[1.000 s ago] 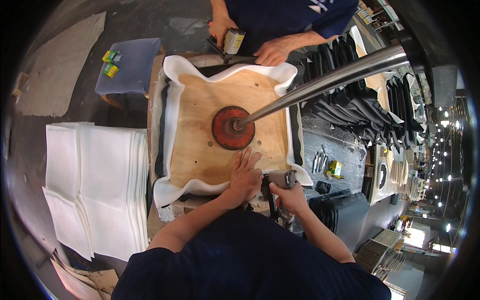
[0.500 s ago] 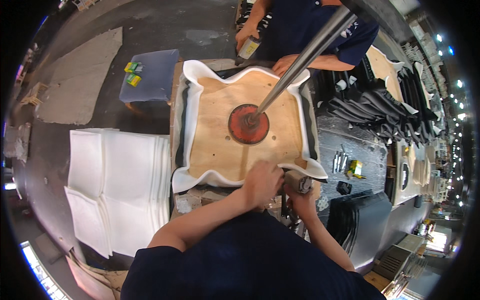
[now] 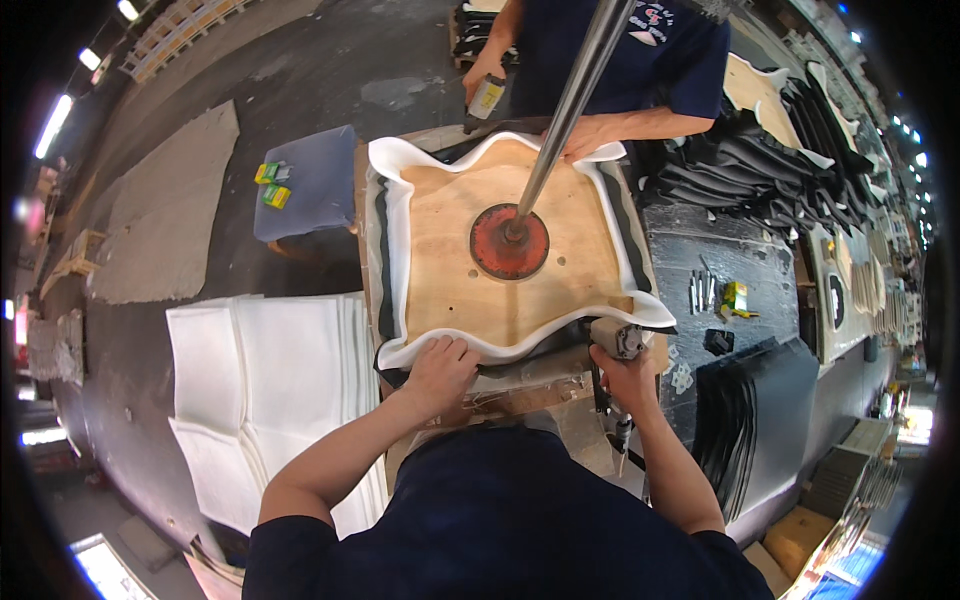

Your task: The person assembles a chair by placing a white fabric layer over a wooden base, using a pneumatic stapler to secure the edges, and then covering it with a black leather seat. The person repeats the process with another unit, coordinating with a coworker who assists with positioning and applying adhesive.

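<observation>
A square plywood seat board (image 3: 440,240) lies on white foam padding (image 3: 512,345) whose wavy edges curl up around it, with black fabric (image 3: 555,343) beneath. A round red press plate (image 3: 510,242) on a metal rod (image 3: 570,105) rests on the board's middle. My left hand (image 3: 443,378) has its fingers curled over the near foam edge, left of centre. At the near right corner, my right hand (image 3: 630,380) grips a staple gun (image 3: 617,338), its head beside the foam. An air hose fitting hangs below it.
Across the board, a co-worker's hand (image 3: 487,72) holds another staple gun (image 3: 488,97). White foam sheets (image 3: 300,350) are stacked at left, near a blue-grey stool (image 3: 325,190) with small boxes. At right lie black fabric sheets (image 3: 770,400), staple strips (image 3: 703,290) and covered pieces (image 3: 735,165).
My left hand has moved left along the near edge, from beside the staple gun to the foam. The whole view has shifted a little. The co-worker's staple gun stays near the far side.
</observation>
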{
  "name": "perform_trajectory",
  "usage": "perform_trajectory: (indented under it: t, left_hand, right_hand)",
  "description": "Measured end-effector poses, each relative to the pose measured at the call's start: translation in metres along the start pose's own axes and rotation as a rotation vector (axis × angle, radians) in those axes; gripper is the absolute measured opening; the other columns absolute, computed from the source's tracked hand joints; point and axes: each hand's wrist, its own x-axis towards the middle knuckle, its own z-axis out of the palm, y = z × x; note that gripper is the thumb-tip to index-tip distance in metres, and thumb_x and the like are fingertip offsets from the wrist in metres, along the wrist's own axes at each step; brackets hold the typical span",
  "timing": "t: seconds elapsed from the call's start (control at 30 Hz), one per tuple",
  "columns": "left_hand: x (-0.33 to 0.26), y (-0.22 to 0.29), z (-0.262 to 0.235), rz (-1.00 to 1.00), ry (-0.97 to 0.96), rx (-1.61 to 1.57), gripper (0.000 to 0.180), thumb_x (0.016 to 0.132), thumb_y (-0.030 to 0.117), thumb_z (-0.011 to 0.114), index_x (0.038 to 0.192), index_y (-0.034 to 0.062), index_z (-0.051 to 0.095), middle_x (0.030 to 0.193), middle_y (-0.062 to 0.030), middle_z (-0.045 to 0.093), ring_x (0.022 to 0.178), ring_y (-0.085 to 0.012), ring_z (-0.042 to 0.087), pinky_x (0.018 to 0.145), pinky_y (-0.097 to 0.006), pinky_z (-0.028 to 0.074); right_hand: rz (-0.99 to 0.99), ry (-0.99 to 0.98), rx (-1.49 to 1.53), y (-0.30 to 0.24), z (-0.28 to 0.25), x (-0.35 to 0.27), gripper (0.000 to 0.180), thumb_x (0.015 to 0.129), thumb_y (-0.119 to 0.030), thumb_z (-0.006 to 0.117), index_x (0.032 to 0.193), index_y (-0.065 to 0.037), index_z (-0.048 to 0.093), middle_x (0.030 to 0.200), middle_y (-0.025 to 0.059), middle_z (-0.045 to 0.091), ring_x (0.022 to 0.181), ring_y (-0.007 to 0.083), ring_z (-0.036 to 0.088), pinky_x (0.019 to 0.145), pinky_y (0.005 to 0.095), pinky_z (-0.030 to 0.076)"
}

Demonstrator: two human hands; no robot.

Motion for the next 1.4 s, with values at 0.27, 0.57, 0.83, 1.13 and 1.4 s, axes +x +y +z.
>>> perform_trajectory:
  t: [0.27, 0.57, 0.83, 1.13, 1.4]
  left_hand:
    - [0.028, -0.028, 0.000, 0.196, -0.169, -0.033, 0.026, 0.098, 0.037, 0.075, 0.095, 0.0110, 0.075, 0.097, -0.0099, 0.069, 0.100, -0.0328, 0.069, 0.091, -0.049, 0.054]
    - [0.023, -0.041, 0.013, 0.273, 0.041, -0.160, 0.025, 0.098, 0.033, 0.075, 0.084, 0.0136, 0.069, 0.088, -0.0045, 0.065, 0.088, -0.0288, 0.063, 0.081, -0.045, 0.047]
    - [0.025, -0.035, 0.019, 0.209, 0.247, -0.284, 0.025, 0.095, 0.027, 0.079, 0.077, 0.0151, 0.066, 0.082, -0.0023, 0.061, 0.087, -0.0264, 0.058, 0.084, -0.044, 0.042]
    - [0.030, -0.035, 0.021, -0.059, 0.161, -0.378, 0.029, 0.096, 0.031, 0.076, 0.074, 0.0115, 0.072, 0.082, -0.0048, 0.066, 0.093, -0.0299, 0.058, 0.091, -0.048, 0.039]
    - [0.028, -0.025, 0.025, -0.150, 0.118, -0.415, 0.027, 0.096, 0.033, 0.075, 0.079, 0.0113, 0.077, 0.086, -0.0052, 0.069, 0.101, -0.0287, 0.060, 0.096, -0.048, 0.040]
  right_hand:
    - [0.010, 0.078, -0.043, -0.008, 0.003, 0.001, 0.035, 0.091, -0.023, 0.089, 0.109, 0.003, 0.075, 0.083, 0.0072, 0.076, 0.057, 0.0143, 0.066, 0.051, 0.0343, 0.053]
    - [0.041, 0.095, -0.074, -0.012, 0.010, 0.001, 0.037, 0.092, -0.024, 0.089, 0.112, 0.003, 0.076, 0.084, 0.0069, 0.077, 0.057, 0.0140, 0.067, 0.053, 0.0328, 0.054]
    - [-0.029, 0.141, -0.063, -0.007, 0.012, -0.009, 0.031, 0.094, -0.021, 0.087, 0.112, 0.002, 0.078, 0.082, 0.0044, 0.076, 0.058, 0.0108, 0.066, 0.053, 0.0305, 0.052]
    - [0.130, -0.183, 0.128, -0.046, 0.087, -0.068, 0.036, 0.096, -0.013, 0.085, 0.126, 0.004, 0.073, 0.092, 0.0050, 0.077, 0.064, 0.0077, 0.065, 0.056, 0.0274, 0.054]
    - [0.210, -0.218, 0.055, -0.055, 0.119, -0.058, 0.024, 0.102, -0.016, 0.081, 0.115, 0.001, 0.072, 0.072, 0.0012, 0.066, 0.053, 0.0099, 0.061, 0.048, 0.0297, 0.049]
